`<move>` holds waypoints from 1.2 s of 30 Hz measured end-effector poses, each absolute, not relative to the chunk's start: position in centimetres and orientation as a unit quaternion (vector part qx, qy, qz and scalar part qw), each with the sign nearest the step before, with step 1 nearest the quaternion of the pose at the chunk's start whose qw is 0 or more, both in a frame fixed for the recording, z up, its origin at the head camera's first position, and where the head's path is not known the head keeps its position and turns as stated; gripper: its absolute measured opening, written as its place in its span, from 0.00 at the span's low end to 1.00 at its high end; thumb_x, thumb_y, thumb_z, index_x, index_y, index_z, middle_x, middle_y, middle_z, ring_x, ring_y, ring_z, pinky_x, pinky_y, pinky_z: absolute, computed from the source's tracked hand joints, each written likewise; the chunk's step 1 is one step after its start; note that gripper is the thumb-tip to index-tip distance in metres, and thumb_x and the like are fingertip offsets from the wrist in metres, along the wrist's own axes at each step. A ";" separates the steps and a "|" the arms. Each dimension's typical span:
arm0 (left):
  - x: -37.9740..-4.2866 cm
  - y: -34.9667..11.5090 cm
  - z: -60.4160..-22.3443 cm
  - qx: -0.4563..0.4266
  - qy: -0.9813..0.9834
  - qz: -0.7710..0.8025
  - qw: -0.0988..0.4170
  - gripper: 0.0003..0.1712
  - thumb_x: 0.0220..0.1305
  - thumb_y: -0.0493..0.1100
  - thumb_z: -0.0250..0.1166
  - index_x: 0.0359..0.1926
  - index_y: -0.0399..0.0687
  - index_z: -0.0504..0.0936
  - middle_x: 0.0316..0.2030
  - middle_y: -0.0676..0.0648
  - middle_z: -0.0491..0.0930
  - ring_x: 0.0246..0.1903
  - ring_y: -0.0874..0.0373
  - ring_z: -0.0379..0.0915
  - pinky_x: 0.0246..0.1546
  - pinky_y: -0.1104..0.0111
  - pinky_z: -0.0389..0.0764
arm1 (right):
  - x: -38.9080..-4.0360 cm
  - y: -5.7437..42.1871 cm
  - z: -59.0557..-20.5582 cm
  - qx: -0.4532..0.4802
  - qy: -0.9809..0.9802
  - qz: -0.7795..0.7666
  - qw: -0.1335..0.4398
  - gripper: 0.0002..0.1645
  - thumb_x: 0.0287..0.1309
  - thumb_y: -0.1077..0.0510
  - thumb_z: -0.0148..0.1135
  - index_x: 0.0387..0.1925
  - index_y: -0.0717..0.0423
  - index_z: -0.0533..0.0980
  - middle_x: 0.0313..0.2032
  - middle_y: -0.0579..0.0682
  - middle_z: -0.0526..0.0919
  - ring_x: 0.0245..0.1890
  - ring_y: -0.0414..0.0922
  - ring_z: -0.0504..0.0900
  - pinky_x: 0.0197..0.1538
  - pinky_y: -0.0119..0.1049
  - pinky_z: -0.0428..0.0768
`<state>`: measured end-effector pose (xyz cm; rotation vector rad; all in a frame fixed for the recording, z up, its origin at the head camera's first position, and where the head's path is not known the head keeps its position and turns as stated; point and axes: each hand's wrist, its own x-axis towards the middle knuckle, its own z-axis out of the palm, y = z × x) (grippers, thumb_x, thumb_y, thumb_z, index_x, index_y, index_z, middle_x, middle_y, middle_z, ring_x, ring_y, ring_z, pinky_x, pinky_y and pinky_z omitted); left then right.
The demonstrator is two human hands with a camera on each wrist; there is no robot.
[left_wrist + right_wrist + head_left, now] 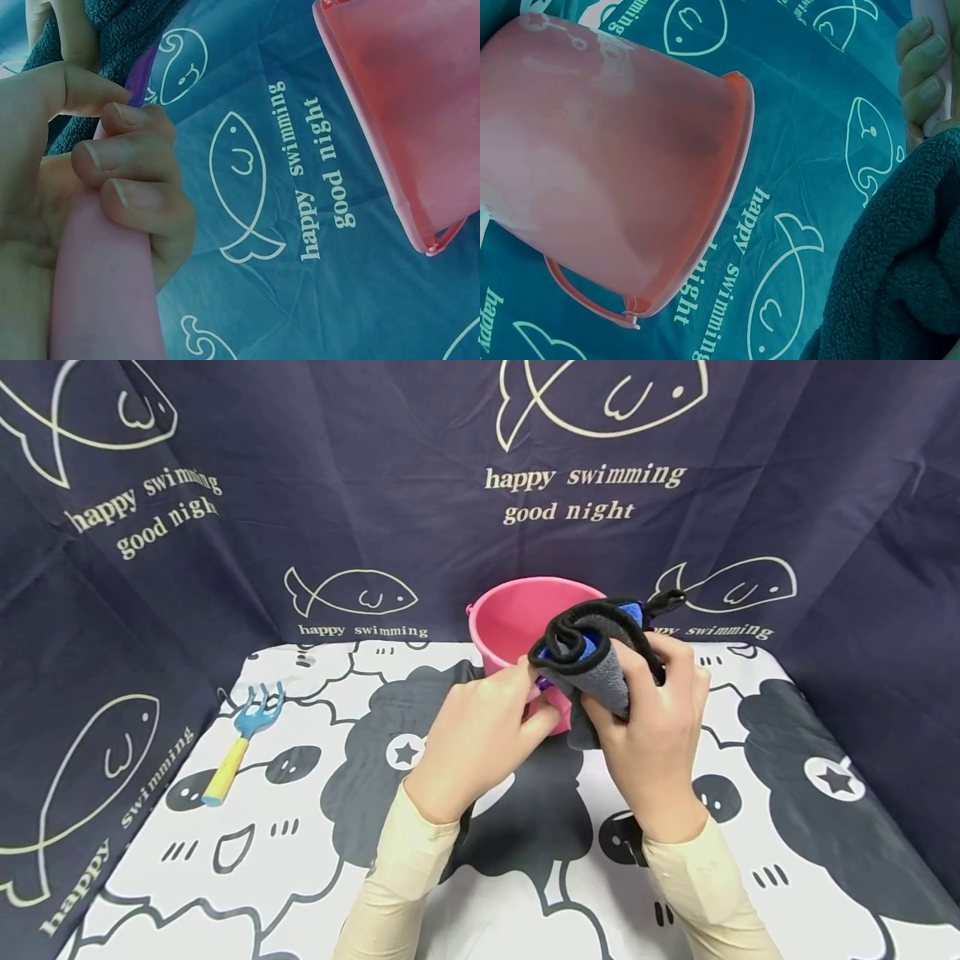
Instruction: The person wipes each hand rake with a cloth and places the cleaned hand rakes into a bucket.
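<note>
My left hand (483,727) grips the pink handle (109,285) of a tool with a purple part (140,75) beyond the fingers. A grey and blue cloth (596,683) with black edging is bunched in my right hand (652,731), its fingers curled round it. The cloth lies against the tool's purple end and hides the rest of it, so its kind does not show. Just behind both hands stands a pink bucket (513,618), upright; its handle (592,300) hangs down in the right wrist view.
A toy rake (243,735) with blue tines and a yellow handle lies at the left of the table. The tabletop cover (300,827) has a cartoon print. Dark curtains (420,468) with fish drawings enclose the back and sides.
</note>
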<state>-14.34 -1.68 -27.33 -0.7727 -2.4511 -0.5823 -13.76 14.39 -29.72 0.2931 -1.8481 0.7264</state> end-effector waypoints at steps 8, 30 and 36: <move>-14.2 -1.8 -27.6 -0.284 -0.901 -0.213 0.250 0.04 0.52 0.42 0.59 0.28 0.51 0.71 0.16 0.54 0.69 0.15 0.61 0.64 0.16 0.66 0.71 | -13.6 14.4 -29.8 0.120 -0.783 0.301 0.531 0.20 0.45 0.57 0.71 0.44 0.56 0.81 0.50 0.72 0.74 0.45 0.63 0.74 0.46 0.60 0.63; -14.2 -1.7 -27.4 -0.273 -0.900 -0.214 0.266 0.03 0.51 0.44 0.60 0.27 0.53 0.74 0.15 0.56 0.70 0.13 0.62 0.63 0.16 0.67 0.71 | -13.5 14.2 -29.5 0.098 -0.804 0.291 0.509 0.24 0.49 0.52 0.67 0.50 0.50 0.75 0.54 0.73 0.71 0.55 0.65 0.69 0.49 0.65 0.55; -14.4 -1.6 -27.3 -0.275 -0.902 -0.212 0.257 0.03 0.50 0.44 0.59 0.28 0.53 0.75 0.16 0.56 0.72 0.13 0.62 0.63 0.15 0.67 0.71 | -13.7 14.4 -29.6 0.129 -0.791 0.280 0.528 0.22 0.48 0.52 0.67 0.47 0.53 0.78 0.51 0.74 0.73 0.54 0.64 0.73 0.49 0.64 0.54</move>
